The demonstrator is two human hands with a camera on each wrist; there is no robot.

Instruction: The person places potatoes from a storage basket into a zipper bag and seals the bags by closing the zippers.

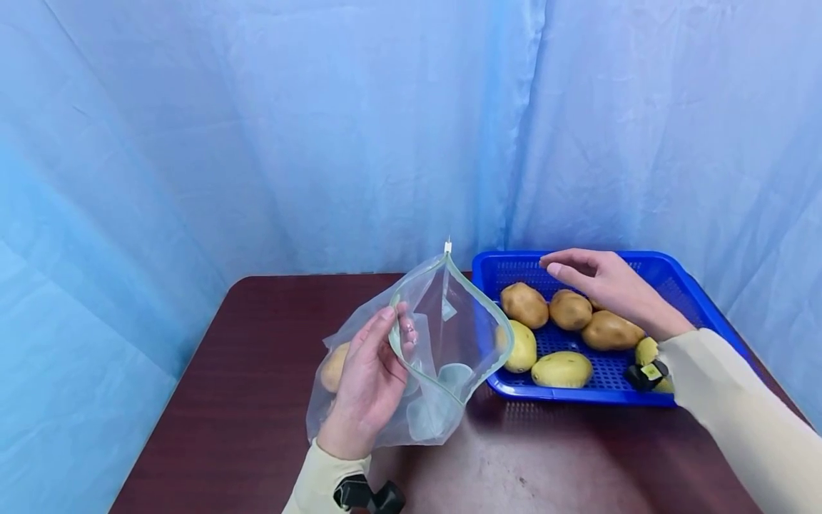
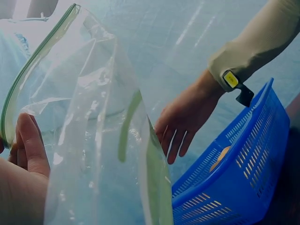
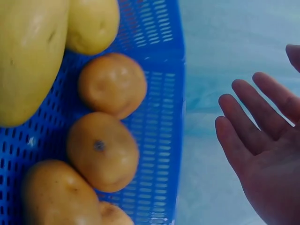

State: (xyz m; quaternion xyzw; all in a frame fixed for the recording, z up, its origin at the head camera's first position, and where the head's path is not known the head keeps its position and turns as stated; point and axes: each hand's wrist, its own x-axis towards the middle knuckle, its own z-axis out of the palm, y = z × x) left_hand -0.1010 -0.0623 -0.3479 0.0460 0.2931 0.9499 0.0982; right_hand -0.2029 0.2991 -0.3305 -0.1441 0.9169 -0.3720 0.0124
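My left hand (image 1: 372,378) pinches the green-edged rim of a clear zip bag (image 1: 475,307) between thumb and fingers, and the bag's mouth gapes toward the right. Through the bag's left side shows a brown potato (image 1: 334,368), partly covered by the hand. Above the blue basket (image 1: 491,260) hovers my right hand (image 1: 606,282), its fingers extended and holding nothing. Beneath and in front of it lie several brown potatoes (image 3: 103,152). Yellow mangoes (image 1: 561,370) sit along the basket's near side. In the right wrist view the palm is bare and beside the basket wall.
Both the bag and the basket stand on a dark red-brown table (image 1: 257,400). Light blue curtains (image 1: 359,143) hang behind and at the left side. A white slider (image 1: 448,247) sits at the bag's top corner.
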